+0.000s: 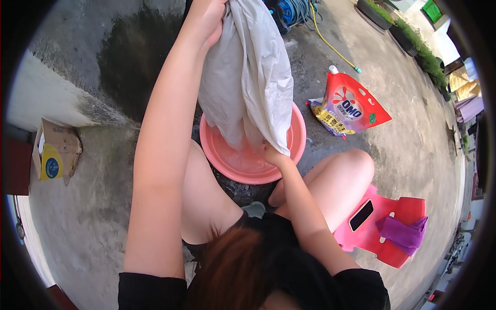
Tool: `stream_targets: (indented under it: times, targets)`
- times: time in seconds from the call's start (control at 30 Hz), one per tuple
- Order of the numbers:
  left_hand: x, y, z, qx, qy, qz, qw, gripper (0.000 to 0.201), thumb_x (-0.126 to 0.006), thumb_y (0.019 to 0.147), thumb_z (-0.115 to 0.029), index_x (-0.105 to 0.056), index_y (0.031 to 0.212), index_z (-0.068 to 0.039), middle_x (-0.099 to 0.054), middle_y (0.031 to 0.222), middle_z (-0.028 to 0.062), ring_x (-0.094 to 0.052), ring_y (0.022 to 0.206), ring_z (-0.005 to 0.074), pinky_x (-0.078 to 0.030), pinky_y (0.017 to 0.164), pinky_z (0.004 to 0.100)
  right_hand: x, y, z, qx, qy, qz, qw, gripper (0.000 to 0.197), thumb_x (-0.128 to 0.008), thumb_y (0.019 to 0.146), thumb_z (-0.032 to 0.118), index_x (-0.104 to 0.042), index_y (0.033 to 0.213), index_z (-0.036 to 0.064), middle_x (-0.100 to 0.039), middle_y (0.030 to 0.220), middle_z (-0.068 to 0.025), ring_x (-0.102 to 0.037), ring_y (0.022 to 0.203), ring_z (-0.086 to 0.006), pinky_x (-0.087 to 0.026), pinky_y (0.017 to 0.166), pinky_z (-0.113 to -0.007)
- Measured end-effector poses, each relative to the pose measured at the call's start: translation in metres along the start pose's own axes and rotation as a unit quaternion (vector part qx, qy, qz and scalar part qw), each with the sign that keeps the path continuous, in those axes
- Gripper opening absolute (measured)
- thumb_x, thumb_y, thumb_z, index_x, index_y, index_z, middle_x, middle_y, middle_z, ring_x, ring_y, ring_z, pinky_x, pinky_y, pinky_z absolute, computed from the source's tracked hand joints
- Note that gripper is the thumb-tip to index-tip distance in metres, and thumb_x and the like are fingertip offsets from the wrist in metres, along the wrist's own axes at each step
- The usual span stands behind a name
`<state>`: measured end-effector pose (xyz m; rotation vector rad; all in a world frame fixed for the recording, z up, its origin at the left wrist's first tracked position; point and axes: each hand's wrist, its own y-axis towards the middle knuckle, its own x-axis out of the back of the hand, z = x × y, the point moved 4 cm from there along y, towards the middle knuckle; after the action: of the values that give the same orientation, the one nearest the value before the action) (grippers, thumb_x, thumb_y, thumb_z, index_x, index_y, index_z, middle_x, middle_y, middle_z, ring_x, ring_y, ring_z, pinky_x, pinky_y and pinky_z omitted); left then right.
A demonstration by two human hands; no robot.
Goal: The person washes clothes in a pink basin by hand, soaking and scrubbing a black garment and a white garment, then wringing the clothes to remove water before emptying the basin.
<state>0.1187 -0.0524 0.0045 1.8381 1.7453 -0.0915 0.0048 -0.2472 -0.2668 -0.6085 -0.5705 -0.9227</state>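
A pale grey wet-looking cloth (248, 67), perhaps a garment, hangs in long folds over a pink basin (232, 174). High up at the top edge, my left hand (207, 23) is closed round its upper part, the arm stretched out. My right hand (276, 154) grips the cloth's lower right edge, just over the basin's near right side. Cloudy water (235, 157) shows in the basin, and the cloth's lower end hangs into it. Folds hide some of my left fingers and the back of the basin.
Right of the basin stands a red detergent bag (356, 106) with a white cap. Nearer, a pink-red plastic stool (398, 253) carries a phone (361, 215) and a purple cloth (403, 232). A hose reel (294, 13) is beyond; a cardboard box (64, 144) sits left.
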Motion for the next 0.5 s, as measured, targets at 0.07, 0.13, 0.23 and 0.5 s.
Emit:
stream_targets:
  times: [0.07,0.13,0.23,0.5]
  targets:
    - [-0.004,0.000,-0.009,-0.010,-0.015,0.012,1.000,0.013,-0.052,0.080,-0.007,-0.057,0.087,0.003,-0.061,0.078,0.0099,-0.060,0.072,0.0180,-0.048,0.070,0.0281,-0.006,-0.015,0.017,0.020,-0.099,0.196,0.975,0.036,-0.056,0.081,0.022,-0.057,0.111,0.0038,-0.058,0.108,-0.0176,-0.051,0.105,-0.0268,-0.037,0.091,-0.033]
    - [-0.009,-0.004,-0.016,0.015,-0.047,-0.010,0.999,0.018,-0.051,0.080,-0.006,-0.057,0.093,0.005,-0.062,0.081,0.0115,-0.061,0.075,0.0190,-0.049,0.072,0.0285,0.009,-0.020,0.032,0.030,-0.126,0.290,0.948,0.034,-0.058,0.079,0.021,-0.058,0.108,0.0032,-0.059,0.105,-0.0170,-0.052,0.104,-0.0255,-0.040,0.088,-0.033]
    - [-0.014,-0.008,-0.015,0.007,-0.046,0.037,0.998,0.022,-0.051,0.079,-0.005,-0.057,0.097,0.006,-0.062,0.085,0.0119,-0.061,0.077,0.0186,-0.048,0.074,0.0283,0.101,-0.028,0.105,-0.011,0.285,0.101,0.953,0.047,-0.068,0.072,0.026,-0.056,0.109,-0.0003,-0.060,0.098,-0.0162,-0.052,0.103,-0.0226,-0.040,0.088,-0.033]
    - [-0.048,-0.018,-0.012,-0.056,0.155,0.120,0.979,0.018,-0.058,0.081,-0.012,-0.055,0.094,0.000,-0.058,0.086,0.0051,-0.055,0.078,0.0115,-0.045,0.071,0.0245,0.174,0.039,0.192,0.309,0.242,-0.143,0.909,0.086,-0.076,0.063,0.026,-0.031,0.130,-0.0005,-0.044,0.124,-0.0133,-0.043,0.114,-0.0209,-0.035,0.095,-0.032]
